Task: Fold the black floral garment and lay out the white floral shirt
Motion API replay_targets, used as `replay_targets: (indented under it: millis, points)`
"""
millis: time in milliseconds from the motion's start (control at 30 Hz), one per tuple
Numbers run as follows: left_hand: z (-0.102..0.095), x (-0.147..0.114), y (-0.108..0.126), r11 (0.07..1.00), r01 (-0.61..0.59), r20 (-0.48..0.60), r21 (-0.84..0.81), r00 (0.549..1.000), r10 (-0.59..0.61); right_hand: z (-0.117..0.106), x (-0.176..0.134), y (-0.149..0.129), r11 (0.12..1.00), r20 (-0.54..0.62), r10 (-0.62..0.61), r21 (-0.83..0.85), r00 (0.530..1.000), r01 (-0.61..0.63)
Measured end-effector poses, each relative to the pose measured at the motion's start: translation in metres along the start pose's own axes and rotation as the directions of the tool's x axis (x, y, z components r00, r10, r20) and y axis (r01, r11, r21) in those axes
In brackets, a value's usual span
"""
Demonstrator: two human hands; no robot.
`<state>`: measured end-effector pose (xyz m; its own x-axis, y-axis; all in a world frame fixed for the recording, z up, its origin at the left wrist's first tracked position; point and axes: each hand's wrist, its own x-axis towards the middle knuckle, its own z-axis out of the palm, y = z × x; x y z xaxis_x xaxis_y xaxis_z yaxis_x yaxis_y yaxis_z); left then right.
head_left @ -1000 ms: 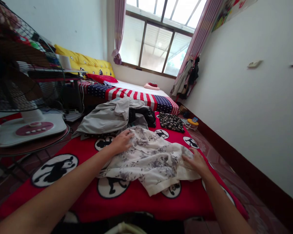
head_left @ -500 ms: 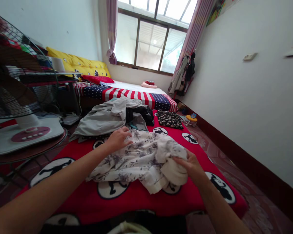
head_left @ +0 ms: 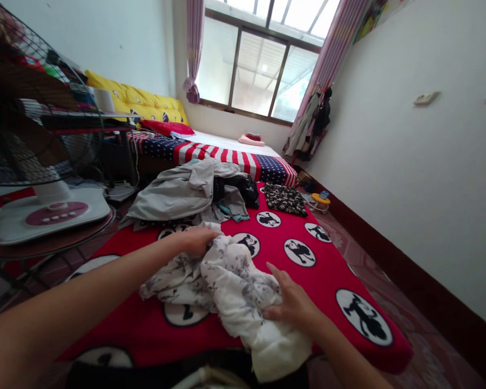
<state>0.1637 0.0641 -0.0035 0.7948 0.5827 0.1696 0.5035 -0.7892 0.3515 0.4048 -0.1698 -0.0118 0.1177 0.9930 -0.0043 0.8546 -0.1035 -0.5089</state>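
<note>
A crumpled white garment (head_left: 230, 281) with a grey floral print lies bunched on the red blanket (head_left: 146, 329). Its plain cream end hangs toward my body at the near edge. At the garment's far left part, my left hand (head_left: 200, 240) is closed on the fabric, its fingertips partly hidden. My right hand (head_left: 291, 302) rests against the right side of the garment, thumb and fingers spread apart. Just beyond the left hand is a heap of grey clothes (head_left: 178, 192), with black and teal pieces at its right.
A folded black patterned cloth (head_left: 285, 200) lies at the blanket's far right. On the left, an electric fan (head_left: 52, 216) stands on a round stool. A bed with a striped, starred cover (head_left: 227, 156) is under the window; a white wall (head_left: 409, 178) runs along the right.
The garment's right part has been folded over leftward and toward me, uncovering blanket beyond it. My right hand has moved left and nearer, and its fingers have opened. My left hand has closed on fabric.
</note>
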Motion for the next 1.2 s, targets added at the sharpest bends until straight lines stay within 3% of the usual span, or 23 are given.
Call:
replay_targets:
  millis: [67, 100, 133, 200, 267, 300, 333, 433, 467, 500, 533, 600, 667, 700, 767, 867, 933, 1100, 1200]
  points:
    - [-0.011, -0.006, 0.000, 0.993, -0.012, 0.227, 0.118, 0.974, -0.015, -0.006, 0.002, 0.010, 1.000, 0.126, -0.017, -0.008, 0.992, 0.018]
    - [-0.020, -0.007, 0.001, 0.983, 0.008, 0.232, 0.182, 0.971, -0.051, -0.014, 0.005, 0.012, 0.999, 0.166, -0.036, -0.007, 0.985, 0.037]
    - [-0.031, -0.007, 0.003, 0.971, 0.058, 0.151, 0.234, 0.984, -0.095, -0.027, 0.010, 0.013, 0.998, 0.175, -0.059, -0.007, 0.983, 0.061]
    - [-0.060, 0.000, 0.008, 0.940, 0.179, -0.098, 0.290, 0.983, -0.157, -0.065, 0.027, 0.013, 0.995, 0.060, -0.094, -0.041, 0.994, 0.096]
    - [-0.093, 0.014, 0.015, 0.914, 0.276, -0.310, 0.297, 0.933, -0.181, -0.112, 0.048, 0.015, 0.986, -0.235, -0.120, -0.145, 0.965, 0.087]
    - [-0.109, 0.021, 0.019, 0.904, 0.315, -0.404, 0.290, 0.896, -0.183, -0.136, 0.059, 0.017, 0.977, -0.418, -0.143, -0.202, 0.897, 0.062]
    - [-0.124, 0.028, 0.023, 0.899, 0.346, -0.514, 0.268, 0.841, -0.170, -0.157, 0.068, 0.019, 0.968, -0.575, -0.176, -0.249, 0.799, 0.034]
    - [-0.149, 0.042, 0.030, 0.928, 0.322, -0.744, 0.189, 0.664, -0.079, -0.196, 0.081, 0.033, 0.950, -0.801, -0.235, -0.309, 0.551, -0.044]
    - [-0.150, 0.043, 0.030, 0.938, 0.295, -0.763, 0.183, 0.644, -0.054, -0.199, 0.081, 0.039, 0.952, -0.827, -0.233, -0.301, 0.511, -0.052]
    - [-0.147, 0.041, 0.028, 0.943, 0.274, -0.755, 0.192, 0.655, -0.037, -0.197, 0.078, 0.046, 0.959, -0.836, -0.223, -0.281, 0.501, -0.042]
    - [-0.142, 0.037, 0.025, 0.942, 0.258, -0.729, 0.213, 0.684, -0.022, -0.192, 0.072, 0.054, 0.966, -0.823, -0.214, -0.259, 0.526, -0.012]
    - [-0.124, 0.023, 0.016, 0.929, 0.243, -0.641, 0.281, 0.768, -0.007, -0.172, 0.057, 0.072, 0.974, -0.717, -0.209, -0.212, 0.665, 0.077]
    - [-0.104, 0.003, 0.004, 0.907, 0.214, -0.517, 0.362, 0.856, 0.005, -0.149, 0.038, 0.091, 0.980, -0.529, -0.186, -0.156, 0.828, 0.121]
    - [-0.094, -0.007, -0.002, 0.899, 0.190, -0.451, 0.395, 0.892, 0.010, -0.138, 0.029, 0.099, 0.984, -0.431, -0.161, -0.134, 0.888, 0.113]
    - [-0.076, -0.029, -0.013, 0.893, 0.131, -0.333, 0.431, 0.943, 0.023, -0.119, 0.013, 0.112, 0.992, -0.245, -0.097, -0.100, 0.965, 0.075]
    - [-0.057, -0.056, -0.021, 0.898, 0.016, -0.157, 0.440, 0.986, 0.059, -0.105, -0.003, 0.119, 0.996, -0.026, -0.058, -0.065, 0.998, 0.056]
    - [-0.051, -0.069, -0.021, 0.902, -0.032, -0.056, 0.430, 0.996, 0.062, -0.102, -0.006, 0.116, 0.996, 0.043, -0.050, -0.066, 0.998, 0.052]
    - [-0.054, -0.096, -0.016, 0.914, -0.032, 0.041, 0.404, 0.999, 0.017, -0.096, -0.005, 0.105, 0.990, 0.091, 0.002, -0.144, 0.996, 0.011]
    - [-0.058, -0.115, -0.019, 0.936, -0.026, 0.131, 0.351, 0.991, -0.022, -0.094, -0.005, 0.098, 0.997, 0.271, 0.029, -0.075, 0.962, -0.009]
